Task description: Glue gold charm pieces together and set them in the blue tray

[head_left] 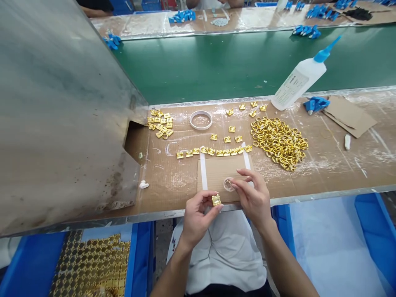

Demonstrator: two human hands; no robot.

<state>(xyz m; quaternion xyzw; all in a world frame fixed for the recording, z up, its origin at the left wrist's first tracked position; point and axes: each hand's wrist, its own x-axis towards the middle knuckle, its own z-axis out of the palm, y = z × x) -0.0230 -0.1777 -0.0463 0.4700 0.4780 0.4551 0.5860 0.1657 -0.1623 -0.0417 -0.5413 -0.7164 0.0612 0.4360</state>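
Observation:
Between the thumb and fingers of my left hand (198, 214) is a small gold square piece (216, 200), held over the bench's front edge. My right hand (252, 192) has its fingertips pinched at the rim of a small clear round dish (228, 184) on the cardboard pad (215, 169); whether anything tiny is between them is too small to tell. Past the pad runs a row of similar gold pieces (227, 152), with several more scattered behind it. A heap of gold rings (280, 142) lies right of the pad.
A white tape roll (201, 120) and a cluster of gold pieces (160, 123) lie at the back left, beside a metal housing (68, 107). A glue bottle (298, 82) stands tilted at the back right, near blue clips (316, 105). Blue bins (144, 255) flank my lap.

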